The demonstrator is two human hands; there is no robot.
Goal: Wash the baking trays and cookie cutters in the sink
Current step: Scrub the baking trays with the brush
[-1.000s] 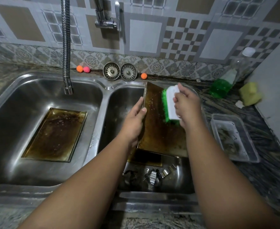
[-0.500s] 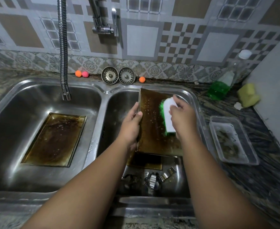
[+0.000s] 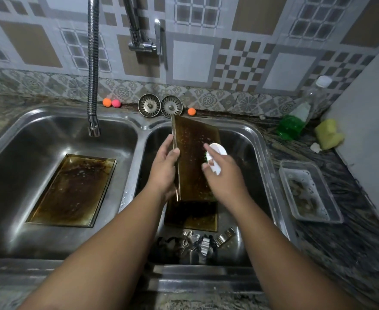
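Fingers: the left hand (image 3: pixel 163 168) pinches the left rim of the held tray (image 3: pixel 193 157) between fingers (image 3: pixel 167 144) and thumb. The right hand (image 3: pixel 223 177) curls its fingers round the brush (image 3: pixel 216 153). Both grips are as they were half a second ago.
Left basin: a browned baking tray (image 3: pixel 72 191) lies flat on the bottom, below the flexible hose (image 3: pixel 93 63), unmoved.
Held tray: it stands tilted on its lower end in the right basin of the sink (image 3: pixel 139 126), with its top edge toward the back rim. It looks narrower and more edge-on than a second ago.
Brush: its white back faces the camera, pressed on the tray's right middle. A second ago it sat higher with green bristles plainly showing; now only a sliver of green shows.
Right basin floor: a flat tray (image 3: pixel 190 217) lies beneath the held one, with cookie cutters (image 3: pixel 204 241) heaped just in front.
Counter, right: a clear plastic container (image 3: pixel 309 191), a green soap bottle (image 3: pixel 293 126) and a yellow sponge (image 3: pixel 328 134), all where they were.
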